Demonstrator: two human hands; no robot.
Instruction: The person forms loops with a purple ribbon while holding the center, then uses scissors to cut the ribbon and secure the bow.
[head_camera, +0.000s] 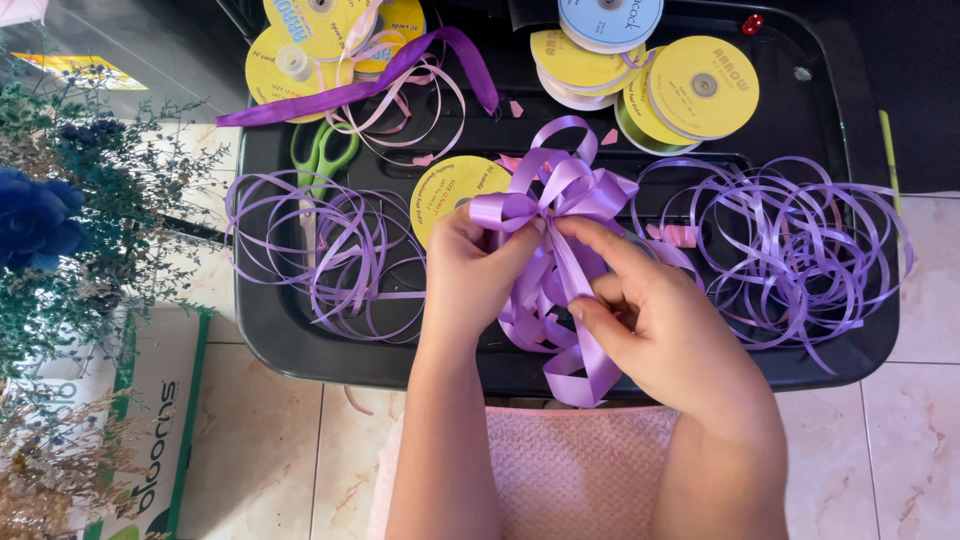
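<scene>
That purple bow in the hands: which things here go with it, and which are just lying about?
In use:
- lavender ribbon bow, pinched by left hand and right hand
- black tray under it

Lying about:
- loose lavender ribbon coils
- green scissors
- yellow ribbon spools
- dark purple ribbon
- blue flowers
- pink towel

Green-handled scissors (322, 152) are lying on the black tray (270, 330) beside loose lilac ribbon coils (330, 250). More coils (790, 250) are sprawling at the right. Yellow spools (700, 88) are stacking along the far edge, one trailing a purple ribbon (350, 92). Dried blue flowers (60, 220) are leaning in at left, over what may be a cardboard box (160, 420).
</scene>
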